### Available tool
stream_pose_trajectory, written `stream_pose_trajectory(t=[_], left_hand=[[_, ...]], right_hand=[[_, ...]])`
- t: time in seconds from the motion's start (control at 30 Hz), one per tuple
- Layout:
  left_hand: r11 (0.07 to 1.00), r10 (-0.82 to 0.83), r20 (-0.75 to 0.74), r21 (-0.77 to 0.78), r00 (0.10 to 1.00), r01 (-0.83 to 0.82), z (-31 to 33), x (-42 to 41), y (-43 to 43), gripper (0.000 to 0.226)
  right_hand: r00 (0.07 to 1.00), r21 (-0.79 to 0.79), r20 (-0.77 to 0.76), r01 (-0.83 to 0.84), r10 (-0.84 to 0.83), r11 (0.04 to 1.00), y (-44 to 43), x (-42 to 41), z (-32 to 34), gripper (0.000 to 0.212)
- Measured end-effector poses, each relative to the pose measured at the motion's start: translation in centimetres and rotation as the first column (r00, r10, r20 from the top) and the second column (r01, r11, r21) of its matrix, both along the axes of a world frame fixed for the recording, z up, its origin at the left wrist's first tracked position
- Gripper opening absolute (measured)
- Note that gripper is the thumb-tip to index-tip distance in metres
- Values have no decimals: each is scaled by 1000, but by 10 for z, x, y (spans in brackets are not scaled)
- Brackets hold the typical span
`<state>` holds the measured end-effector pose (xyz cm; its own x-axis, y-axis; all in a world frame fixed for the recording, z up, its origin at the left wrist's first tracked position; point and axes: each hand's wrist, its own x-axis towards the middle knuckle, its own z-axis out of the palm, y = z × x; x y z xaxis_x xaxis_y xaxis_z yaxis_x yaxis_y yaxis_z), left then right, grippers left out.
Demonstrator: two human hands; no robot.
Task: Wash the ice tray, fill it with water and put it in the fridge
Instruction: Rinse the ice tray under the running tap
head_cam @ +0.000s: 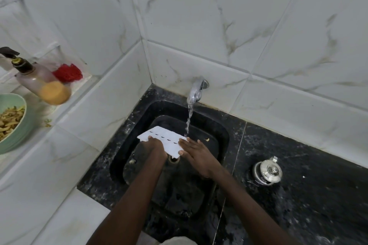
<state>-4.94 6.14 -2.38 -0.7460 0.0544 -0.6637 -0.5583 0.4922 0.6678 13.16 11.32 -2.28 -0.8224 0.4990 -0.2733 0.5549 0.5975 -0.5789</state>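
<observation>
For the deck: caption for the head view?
Left hand and right hand hold white ice tray under running tap over black sink.

The fingertips of the left hand (156, 146) are hidden from me by the ice tray (166, 139). At the frame's left edge the green bowl (20, 135) is cut off, and the pump bottle (42, 83) above it reads blurry.

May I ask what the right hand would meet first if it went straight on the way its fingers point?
The ice tray, at once: fingers of the right hand seem to touch it.
</observation>
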Motion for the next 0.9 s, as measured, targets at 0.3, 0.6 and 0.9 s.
stream_pose_trajectory(t=[0.3,0.6,0.9], left_hand=[[987,15,69,160,998,-26,-5,4,5,52],[948,-60,167,319,984,3,-3,9,4,50],[924,-158,139,369,977,97,-4,26,4,45]], right_hand=[[995,63,78,-69,64,996,-4,-16,-1,67],[985,112,130,-126,111,986,8,-31,2,69],[971,118,215,-136,108,984,23,-40,4,67]])
